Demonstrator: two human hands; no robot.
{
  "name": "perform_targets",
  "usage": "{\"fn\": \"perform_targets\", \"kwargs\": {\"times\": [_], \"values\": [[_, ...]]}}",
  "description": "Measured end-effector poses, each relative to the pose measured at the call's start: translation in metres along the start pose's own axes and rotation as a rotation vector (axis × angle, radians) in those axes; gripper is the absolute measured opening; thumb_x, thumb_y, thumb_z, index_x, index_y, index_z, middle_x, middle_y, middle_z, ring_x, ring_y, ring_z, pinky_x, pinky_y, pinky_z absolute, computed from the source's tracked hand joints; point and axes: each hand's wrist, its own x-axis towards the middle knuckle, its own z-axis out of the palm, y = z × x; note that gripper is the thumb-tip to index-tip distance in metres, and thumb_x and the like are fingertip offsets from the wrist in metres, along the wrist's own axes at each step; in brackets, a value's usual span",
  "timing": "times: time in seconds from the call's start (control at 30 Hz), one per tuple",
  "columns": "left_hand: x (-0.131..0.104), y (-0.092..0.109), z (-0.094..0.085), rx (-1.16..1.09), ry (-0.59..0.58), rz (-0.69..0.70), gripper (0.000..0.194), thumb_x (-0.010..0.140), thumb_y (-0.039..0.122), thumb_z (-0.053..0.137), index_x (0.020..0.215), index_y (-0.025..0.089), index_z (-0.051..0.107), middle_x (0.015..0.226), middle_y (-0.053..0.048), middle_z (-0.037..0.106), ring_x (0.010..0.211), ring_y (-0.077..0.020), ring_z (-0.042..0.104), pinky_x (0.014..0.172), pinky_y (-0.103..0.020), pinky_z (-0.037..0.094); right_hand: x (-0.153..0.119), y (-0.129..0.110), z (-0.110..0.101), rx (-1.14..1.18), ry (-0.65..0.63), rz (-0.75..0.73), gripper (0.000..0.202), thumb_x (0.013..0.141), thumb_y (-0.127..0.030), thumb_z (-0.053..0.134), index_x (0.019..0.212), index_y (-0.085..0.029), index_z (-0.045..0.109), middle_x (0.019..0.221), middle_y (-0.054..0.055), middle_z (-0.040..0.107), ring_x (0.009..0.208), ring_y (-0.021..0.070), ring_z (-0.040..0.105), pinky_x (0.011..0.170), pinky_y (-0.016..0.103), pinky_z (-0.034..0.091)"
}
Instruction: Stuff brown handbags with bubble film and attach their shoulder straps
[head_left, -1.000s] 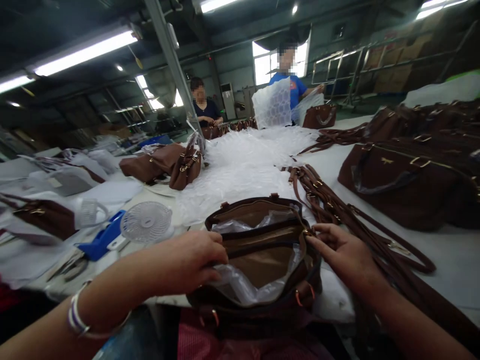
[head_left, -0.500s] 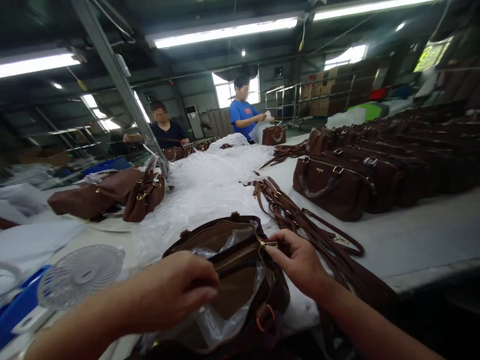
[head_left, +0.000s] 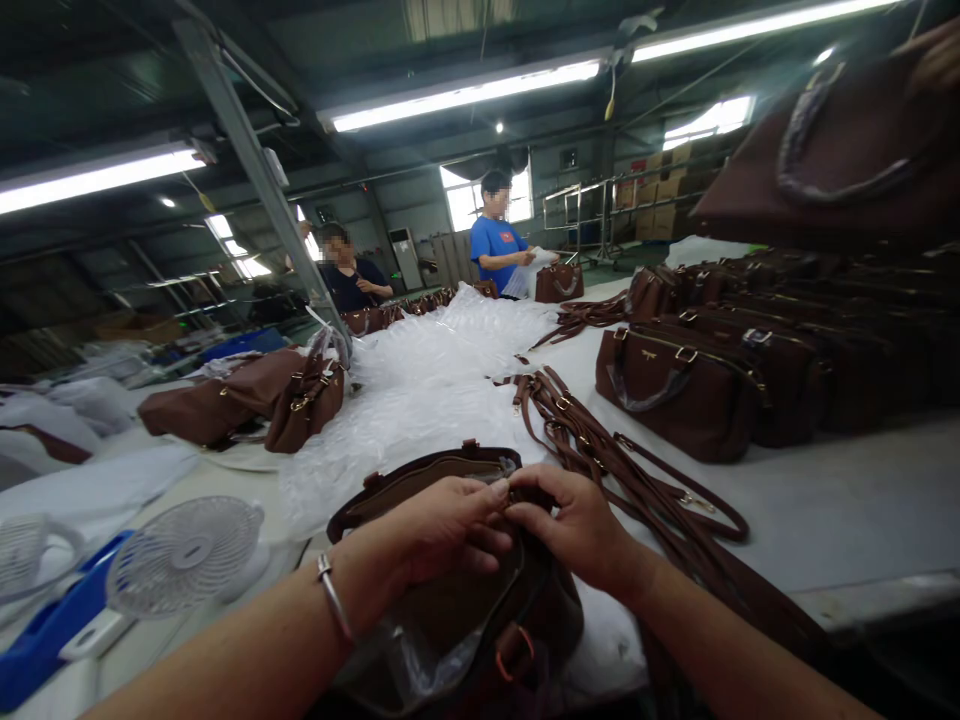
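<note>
A brown handbag [head_left: 559, 600] stands open in front of me, with clear plastic film [head_left: 439, 665] inside it. My left hand [head_left: 442, 530] reaches across the opening, thumb and forefinger pinched at the zipper's right end. Against those fingertips, my right hand [head_left: 574, 520] is closed in a pinch at the same spot, where the zipper pull was visible earlier; the fingers now cover it. What exactly the left fingertips grip is hidden. The bag's near side carries a strap tab with a metal ring [head_left: 516, 652].
Brown straps [head_left: 577, 430] lie right of the bag, beyond them rows of finished handbags [head_left: 675, 390]. White plastic wrap [head_left: 450, 350] heaps behind. A fan [head_left: 187, 555] stands left. Another person's hand [head_left: 937, 65] holds a raised bag [head_left: 847, 170] at upper right. Two people work across the table.
My left hand has moved right and up across the bag's opening to meet my right hand at the zipper end. A bag held by another person has appeared at upper right.
</note>
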Motion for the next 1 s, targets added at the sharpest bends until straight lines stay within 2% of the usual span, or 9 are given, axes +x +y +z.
{"fn": "perform_targets", "kwargs": {"times": [0.13, 0.23, 0.33, 0.47, 0.63, 0.73, 0.83, 0.9, 1.0], "values": [[-0.003, 0.007, -0.001, -0.047, -0.061, -0.036, 0.050, 0.063, 0.041, 0.094, 0.097, 0.012, 0.071, 0.088, -0.006, 0.069, 0.074, -0.0154, 0.069, 0.057, -0.024, 0.060, 0.001, -0.002, 0.000, -0.070, -0.029, -0.051, 0.016, 0.087, -0.015, 0.069, 0.102, -0.022, 0.070, 0.088, -0.001, 0.071, 0.080, 0.0151, 0.064, 0.073, 0.027, 0.047], [-0.004, 0.010, -0.002, -0.044, -0.110, -0.024, 0.044, 0.063, 0.034, 0.091, 0.095, 0.011, 0.071, 0.084, -0.006, 0.069, 0.075, -0.0174, 0.070, 0.060, -0.027, 0.061, 0.003, -0.004, 0.000, -0.088, -0.051, -0.089, 0.019, 0.085, -0.011, 0.067, 0.102, -0.021, 0.070, 0.091, 0.001, 0.071, 0.084, 0.0164, 0.065, 0.076, 0.028, 0.047], [-0.004, 0.010, -0.004, -0.004, -0.128, -0.011, 0.040, 0.065, 0.031, 0.091, 0.093, 0.011, 0.071, 0.083, -0.007, 0.070, 0.079, -0.0168, 0.070, 0.065, -0.026, 0.060, 0.004, -0.003, -0.003, -0.013, -0.065, 0.017, 0.015, 0.083, -0.014, 0.069, 0.097, -0.021, 0.071, 0.087, 0.000, 0.070, 0.081, 0.0159, 0.064, 0.074, 0.027, 0.047], [0.000, 0.008, -0.006, 0.059, -0.100, -0.032, 0.043, 0.063, 0.035, 0.091, 0.092, 0.012, 0.070, 0.083, -0.005, 0.069, 0.070, -0.0122, 0.066, 0.064, -0.026, 0.058, 0.003, -0.001, -0.009, 0.096, -0.028, 0.162, 0.010, 0.084, -0.022, 0.070, 0.094, -0.021, 0.072, 0.081, -0.001, 0.069, 0.075, 0.0155, 0.062, 0.069, 0.026, 0.047], [0.008, 0.013, 0.004, 0.433, -0.012, 0.068, 0.041, 0.075, 0.054, 0.075, 0.077, 0.016, 0.062, 0.069, 0.000, 0.062, 0.054, -0.0104, 0.055, 0.051, -0.025, 0.049, 0.002, -0.001, -0.016, 0.091, -0.024, 0.242, 0.015, 0.089, -0.032, 0.066, 0.095, -0.019, 0.069, 0.071, -0.002, 0.061, 0.063, 0.0136, 0.053, 0.057, 0.026, 0.040], [0.013, 0.016, 0.014, 0.692, 0.039, 0.125, 0.036, 0.086, 0.049, 0.058, 0.069, 0.018, 0.056, 0.060, 0.002, 0.056, 0.049, -0.0112, 0.051, 0.049, -0.025, 0.043, 0.006, -0.001, -0.018, 0.096, -0.081, 0.309, 0.024, 0.092, -0.041, 0.063, 0.092, -0.017, 0.067, 0.070, -0.002, 0.059, 0.063, 0.0135, 0.051, 0.056, 0.026, 0.038], [0.014, 0.020, 0.020, 0.838, 0.048, 0.148, 0.033, 0.090, 0.041, 0.048, 0.067, 0.019, 0.055, 0.057, 0.002, 0.053, 0.047, -0.0127, 0.049, 0.048, -0.026, 0.039, 0.011, 0.000, -0.016, 0.052, -0.083, 0.334, 0.027, 0.091, -0.043, 0.064, 0.084, -0.017, 0.068, 0.072, 0.000, 0.063, 0.067, 0.0148, 0.054, 0.059, 0.026, 0.040], [0.011, 0.024, 0.019, 0.873, 0.047, 0.172, 0.030, 0.090, 0.037, 0.050, 0.067, 0.019, 0.055, 0.057, 0.002, 0.052, 0.048, -0.0122, 0.046, 0.049, -0.025, 0.036, 0.014, 0.000, -0.014, 0.040, -0.064, 0.328, 0.025, 0.089, -0.040, 0.065, 0.081, -0.017, 0.069, 0.073, 0.001, 0.064, 0.069, 0.0153, 0.055, 0.062, 0.027, 0.041], [0.001, 0.032, 0.016, 1.027, 0.045, 0.282, 0.031, 0.090, 0.035, 0.054, 0.064, 0.018, 0.054, 0.059, 0.003, 0.049, 0.053, -0.0109, 0.041, 0.053, -0.025, 0.031, 0.013, -0.001, -0.012, 0.130, -0.071, 0.346, 0.023, 0.089, -0.040, 0.064, 0.090, -0.018, 0.070, 0.072, -0.001, 0.062, 0.067, 0.0145, 0.053, 0.061, 0.026, 0.039]]}}
